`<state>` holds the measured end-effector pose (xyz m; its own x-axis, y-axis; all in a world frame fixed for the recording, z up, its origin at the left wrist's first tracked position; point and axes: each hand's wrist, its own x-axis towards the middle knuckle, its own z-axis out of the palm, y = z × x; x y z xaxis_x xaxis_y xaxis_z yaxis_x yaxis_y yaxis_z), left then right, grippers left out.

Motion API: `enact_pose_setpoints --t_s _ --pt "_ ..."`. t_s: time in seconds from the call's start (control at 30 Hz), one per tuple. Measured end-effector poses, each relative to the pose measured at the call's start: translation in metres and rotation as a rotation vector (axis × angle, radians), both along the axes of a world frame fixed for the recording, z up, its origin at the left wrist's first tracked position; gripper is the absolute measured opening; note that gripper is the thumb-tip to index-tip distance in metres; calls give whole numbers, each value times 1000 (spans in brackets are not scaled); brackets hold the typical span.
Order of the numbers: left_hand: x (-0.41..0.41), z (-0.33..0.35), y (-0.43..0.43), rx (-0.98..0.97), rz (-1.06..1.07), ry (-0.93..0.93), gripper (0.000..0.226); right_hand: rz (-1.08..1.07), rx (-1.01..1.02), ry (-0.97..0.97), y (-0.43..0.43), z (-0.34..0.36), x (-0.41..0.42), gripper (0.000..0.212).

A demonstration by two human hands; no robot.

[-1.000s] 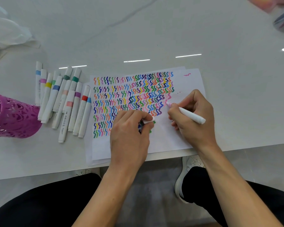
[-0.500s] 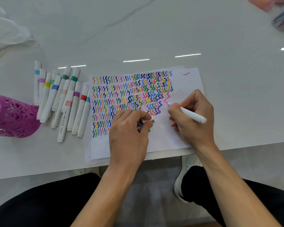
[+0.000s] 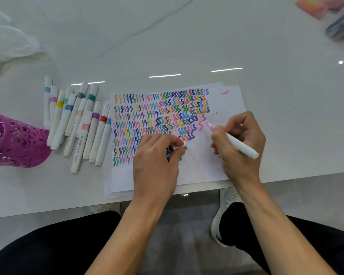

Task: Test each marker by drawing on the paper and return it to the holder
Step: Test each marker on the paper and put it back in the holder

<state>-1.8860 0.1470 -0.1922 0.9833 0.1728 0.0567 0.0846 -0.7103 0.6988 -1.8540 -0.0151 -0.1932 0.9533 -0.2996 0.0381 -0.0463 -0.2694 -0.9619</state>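
Two hands: right hand (image 3: 239,147) grips pink marker (image 3: 233,141); left hand (image 3: 155,165) pinches its cap (image 3: 179,145)
Tip: press lightly beside paper's (image 3: 222,108) last squiggle

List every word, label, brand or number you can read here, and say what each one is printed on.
No text here can be read.
Loose markers: dark print runs along a few white barrels, too small and blurred to read.
Paper: only coloured squiggles, no words or numbers.
Marker in the right hand: no print visible.
Purple holder: cut-out pattern only.
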Motion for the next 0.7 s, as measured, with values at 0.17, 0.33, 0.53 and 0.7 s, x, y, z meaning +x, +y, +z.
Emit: enact_pose_setpoints --t_s 0.17,0.33,0.53,0.7 --pt "-3 3 1 4 -23 -84 14 82 -15 -86 6 10 -7 18" --pt "-6 20 -1 -172 24 -77 16 123 78 -43 11 24 -17 12" --pt "-19 33 -5 -639 122 77 12 151 346 26 22 43 -39 15" --pt "-30 38 -5 -889 161 145 19 147 406 34 28 46 -53 11"
